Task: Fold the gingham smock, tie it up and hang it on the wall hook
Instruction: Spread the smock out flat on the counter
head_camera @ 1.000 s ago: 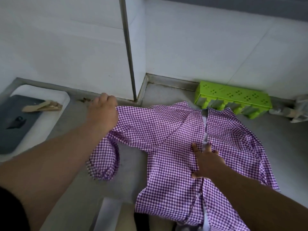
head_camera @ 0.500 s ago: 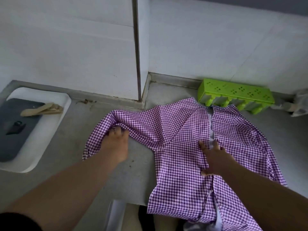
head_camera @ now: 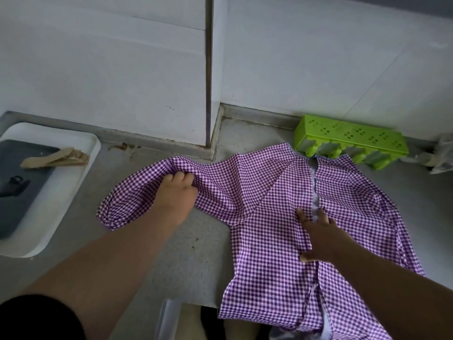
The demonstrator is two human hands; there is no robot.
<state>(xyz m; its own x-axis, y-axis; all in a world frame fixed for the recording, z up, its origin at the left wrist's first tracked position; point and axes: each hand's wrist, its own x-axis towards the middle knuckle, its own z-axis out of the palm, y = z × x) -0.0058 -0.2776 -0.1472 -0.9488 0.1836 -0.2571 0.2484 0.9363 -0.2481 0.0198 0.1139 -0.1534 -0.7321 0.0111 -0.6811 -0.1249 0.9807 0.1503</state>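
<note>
The purple gingham smock (head_camera: 269,217) lies spread on the grey counter (head_camera: 191,253) in the centre and right of the frame, its back opening running down the middle and its lower hem hanging over the counter's near edge; one sleeve stretches out toward the left. The left hand (head_camera: 175,192) sits on that sleeve at centre-left, fingers curled into the cloth and gripping a bunched fold of it. The right hand (head_camera: 318,236) lies lower right of centre, fingers straight and spread — pressed flat on the smock just beside the opening; it grips nothing.

At the upper right a bright green perforated plastic rack (head_camera: 350,141) stands against the white wall (head_camera: 318,57), touching the smock's collar end; at the left edge a white tray (head_camera: 73,192) holds a dark grey slab (head_camera: 14,192) and a bundle of pale wooden pieces (head_camera: 56,158) — what they are cannot be told.
</note>
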